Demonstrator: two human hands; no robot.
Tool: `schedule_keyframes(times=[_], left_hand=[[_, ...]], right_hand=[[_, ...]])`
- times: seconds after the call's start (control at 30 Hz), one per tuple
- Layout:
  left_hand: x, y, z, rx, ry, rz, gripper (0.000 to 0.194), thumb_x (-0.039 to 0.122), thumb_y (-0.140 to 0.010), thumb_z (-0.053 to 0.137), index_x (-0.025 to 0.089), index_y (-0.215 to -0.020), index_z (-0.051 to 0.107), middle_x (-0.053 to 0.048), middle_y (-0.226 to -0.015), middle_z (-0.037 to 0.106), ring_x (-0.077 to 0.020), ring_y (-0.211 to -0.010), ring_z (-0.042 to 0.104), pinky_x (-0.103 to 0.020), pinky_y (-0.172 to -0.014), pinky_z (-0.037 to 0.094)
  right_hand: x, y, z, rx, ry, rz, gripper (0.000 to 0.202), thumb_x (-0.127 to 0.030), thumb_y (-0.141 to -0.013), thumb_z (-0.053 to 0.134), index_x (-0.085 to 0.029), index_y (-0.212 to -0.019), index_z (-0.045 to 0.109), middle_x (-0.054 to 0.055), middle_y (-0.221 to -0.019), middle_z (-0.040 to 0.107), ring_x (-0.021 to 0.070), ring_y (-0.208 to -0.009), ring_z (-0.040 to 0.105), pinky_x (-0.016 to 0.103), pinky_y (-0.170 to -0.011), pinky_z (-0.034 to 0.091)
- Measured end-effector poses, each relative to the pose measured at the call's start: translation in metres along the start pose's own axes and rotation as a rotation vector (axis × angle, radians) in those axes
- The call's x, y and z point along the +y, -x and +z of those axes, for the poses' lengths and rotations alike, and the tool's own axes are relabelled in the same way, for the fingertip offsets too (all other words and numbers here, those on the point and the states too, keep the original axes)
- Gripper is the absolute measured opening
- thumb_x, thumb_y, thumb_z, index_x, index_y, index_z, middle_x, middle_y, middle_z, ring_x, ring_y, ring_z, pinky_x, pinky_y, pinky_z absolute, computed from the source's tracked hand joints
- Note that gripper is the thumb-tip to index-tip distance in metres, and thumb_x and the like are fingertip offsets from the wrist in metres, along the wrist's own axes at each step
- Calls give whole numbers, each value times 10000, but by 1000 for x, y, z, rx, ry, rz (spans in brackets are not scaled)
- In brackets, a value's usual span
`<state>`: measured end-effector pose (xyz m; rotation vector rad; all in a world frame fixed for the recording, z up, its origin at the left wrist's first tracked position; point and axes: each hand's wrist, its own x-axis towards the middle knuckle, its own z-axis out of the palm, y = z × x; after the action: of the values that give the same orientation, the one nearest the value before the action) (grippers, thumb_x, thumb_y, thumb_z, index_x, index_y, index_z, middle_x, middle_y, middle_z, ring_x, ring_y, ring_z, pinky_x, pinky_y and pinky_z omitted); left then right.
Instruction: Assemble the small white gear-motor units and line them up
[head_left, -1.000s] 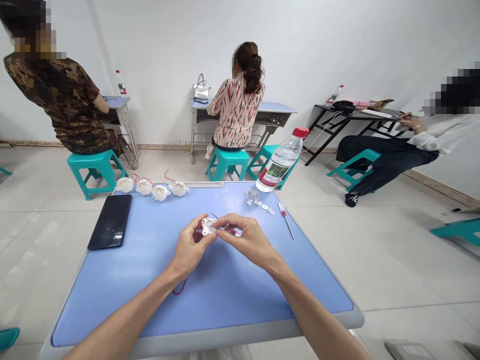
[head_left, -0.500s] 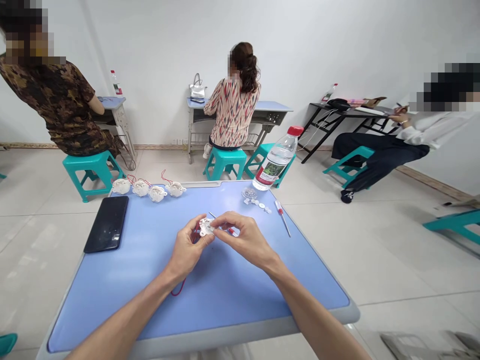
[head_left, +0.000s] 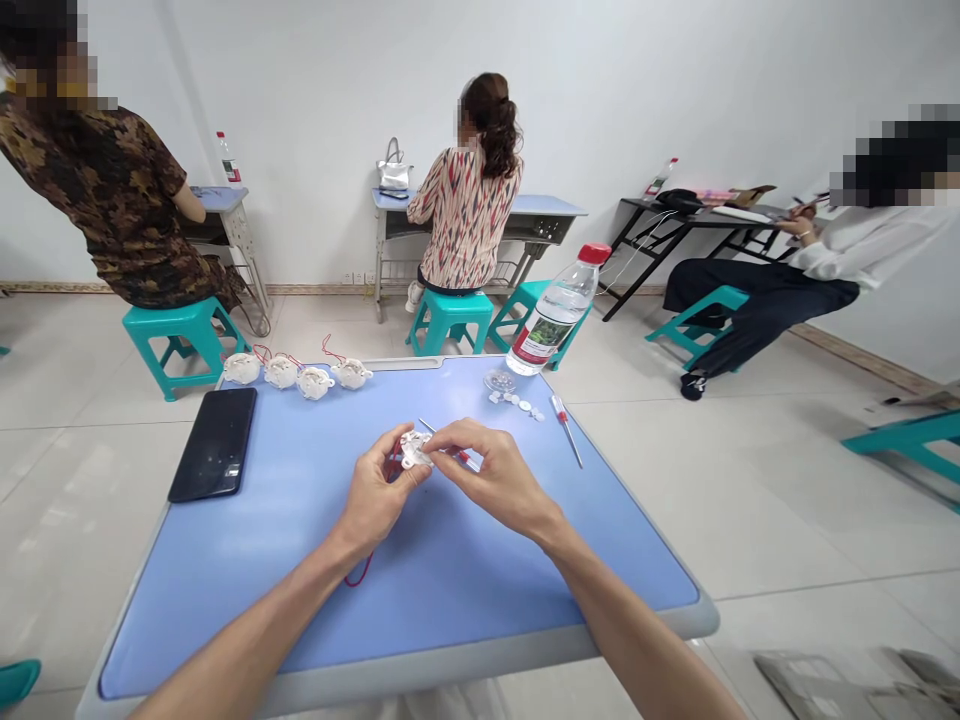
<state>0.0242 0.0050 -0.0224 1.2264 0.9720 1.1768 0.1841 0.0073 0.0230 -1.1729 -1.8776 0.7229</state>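
My left hand (head_left: 381, 488) grips a small round whitish plastic housing (head_left: 413, 450) above the middle of the blue desk (head_left: 292, 560). A red wire (head_left: 360, 572) trails below that hand. My right hand (head_left: 491, 470) has its thumb and forefinger pinched together at the housing's right side; whether a small piece sits between those fingertips cannot be made out. Behind the right hand lies a screwdriver (head_left: 466, 460), partly covered by the fingers. Several similar housings with red wires (head_left: 313, 383) stand along the desk's far left edge.
At left lies a black phone (head_left: 214, 445). A water bottle (head_left: 551, 315) stands at the far right corner, near a small clear dish (head_left: 499, 382) and loose white discs (head_left: 525, 405). Another screwdriver (head_left: 568, 432) rests by the right edge. Other people sit on green stools (head_left: 450, 318) beyond.
The camera view has shifted very slightly. Both hands keep nearly the same pose at the housing, with the right fingertips still against it.
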Motion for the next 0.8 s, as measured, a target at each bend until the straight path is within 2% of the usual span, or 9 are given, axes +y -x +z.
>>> schedule_keyframes(times=[0.17, 0.4, 0.8], left_hand=[[0, 1, 1, -4, 2, 0, 547, 310, -744, 704, 167, -1250, 551, -83, -1127, 640, -197, -978, 590, -314, -884, 460], [1, 0, 1, 11, 2, -15, 545, 309, -737, 708, 162, -1239, 553, -70, -1082, 642, -179, -939, 583, -305, -867, 458], [1, 0, 0, -18, 31, -1, 546, 295, -739, 712, 178, -1249, 555, -68, -1105, 643, -184, -960, 586, -304, -872, 458]], right_hand=[[-1, 2, -1, -4, 30, -12, 172, -162, -803, 561, -233, -875, 701, 23, -829, 702, 167, -772, 595, 287, -665, 458], [1, 2, -2, -16, 111, -144, 187, -115, -810, 544, -218, -867, 689, 31, -845, 699, 175, -814, 593, 309, -717, 470], [4, 3, -4, -17, 83, -122, 173, -103, -799, 572, -215, -883, 675, 15, -848, 688, 154, -781, 584, 282, -676, 455]])
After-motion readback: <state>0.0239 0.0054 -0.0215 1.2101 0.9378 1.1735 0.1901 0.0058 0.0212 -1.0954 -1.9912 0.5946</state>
